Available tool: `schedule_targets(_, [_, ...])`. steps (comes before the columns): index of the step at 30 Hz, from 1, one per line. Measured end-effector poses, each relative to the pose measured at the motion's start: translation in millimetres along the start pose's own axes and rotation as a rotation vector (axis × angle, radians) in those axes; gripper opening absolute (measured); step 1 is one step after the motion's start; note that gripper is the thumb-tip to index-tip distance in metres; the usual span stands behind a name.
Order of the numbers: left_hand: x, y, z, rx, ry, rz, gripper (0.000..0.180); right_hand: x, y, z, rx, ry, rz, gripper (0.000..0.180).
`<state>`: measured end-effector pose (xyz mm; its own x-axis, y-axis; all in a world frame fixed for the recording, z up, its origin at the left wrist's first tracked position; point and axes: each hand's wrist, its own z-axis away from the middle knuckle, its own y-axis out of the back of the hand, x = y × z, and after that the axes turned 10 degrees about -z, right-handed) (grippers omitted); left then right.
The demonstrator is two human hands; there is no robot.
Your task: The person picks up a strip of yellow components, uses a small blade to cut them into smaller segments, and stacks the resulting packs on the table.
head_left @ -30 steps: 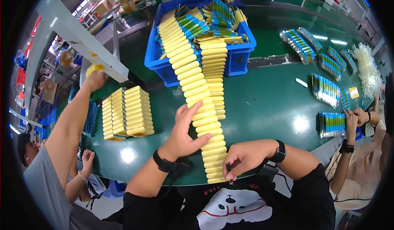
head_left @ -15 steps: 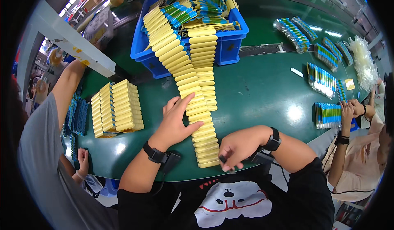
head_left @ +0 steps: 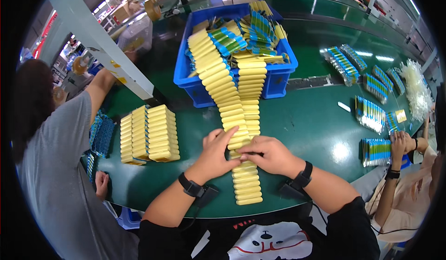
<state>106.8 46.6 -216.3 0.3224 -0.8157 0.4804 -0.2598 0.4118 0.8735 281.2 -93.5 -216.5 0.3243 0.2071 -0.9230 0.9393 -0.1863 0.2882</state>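
Note:
A long row of overlapping yellow, flat, round-ended pieces (head_left: 247,185) hangs out of a blue crate (head_left: 278,86) and runs down the table toward me. My left hand (head_left: 214,157) rests against the left side of the row, with thumb and forefinger spread apart on it. From the right, my right hand (head_left: 272,155) meets the row between them, its fingers pinched together. Something small and dark seems to be at its fingertips, too hidden to name. A second, shorter row (head_left: 251,81) lies partly under the first.
Stacked yellow bundles (head_left: 163,132) stand at left, near blue bundles (head_left: 101,137) and a co-worker in grey (head_left: 60,134). At right lie blue-and-silver packs (head_left: 369,113), clear film (head_left: 412,90) and another person's hands (head_left: 402,143). A metal post (head_left: 104,51) rises at back left.
My right hand has moved up and left from the row's near end onto its middle, close to my left thumb. My left hand stays on the row. The whole view has shifted.

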Motion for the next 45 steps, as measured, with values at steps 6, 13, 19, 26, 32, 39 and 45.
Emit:
schedule_targets(6, [2,3,0,-0.012,0.028,-0.005,0.088,-2,1,-1,0.0,-0.004,0.112,0.019])
schedule_targets(13, [0,6,-2,-0.016,0.027,-0.011,0.09,-3,17,4,0.068,0.001,0.063,0.018])
schedule_targets(19, [-3,3,1,0.081,-0.021,0.071,0.09,-8,26,9,0.117,-0.125,-0.074,0.014])
schedule_targets(26, [23,12,18,0.042,-0.391,0.22,0.086,-2,27,14,-0.09,0.027,-0.484,0.013])
schedule_targets(32, [24,3,22,0.001,-0.438,0.292,0.086,-18,32,23,-0.234,-0.313,-0.832,0.016])
schedule_targets(39, [11,4,16,0.187,-0.229,0.515,0.079,-20,25,29,-0.597,-0.417,-0.733,0.015])
schedule_targets(45, [8,9,12,0.242,-0.208,0.362,0.08,-25,24,30,-0.752,-0.442,-0.668,0.015])
